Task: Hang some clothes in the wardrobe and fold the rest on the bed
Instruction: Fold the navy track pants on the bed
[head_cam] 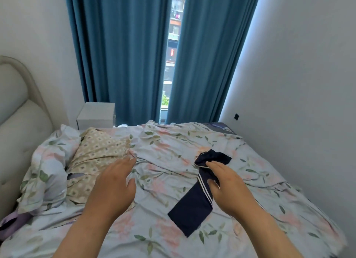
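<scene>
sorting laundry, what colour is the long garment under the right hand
Dark navy fabric garment with white stripes, seen in the head view.

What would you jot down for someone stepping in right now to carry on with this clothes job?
Left hand: open, fingers spread above the floral bedcover, holding nothing.
Right hand: open, over the dark navy garment; contact cannot be told.
The navy garment with white stripes lies as a long strip on the bed, its far end bunched.
A beige patterned cloth lies loose near the pillow.
Done: the navy piece looks partly folded.
Left: finish folding it, then deal with the beige cloth. The wardrobe is not in view.
</scene>
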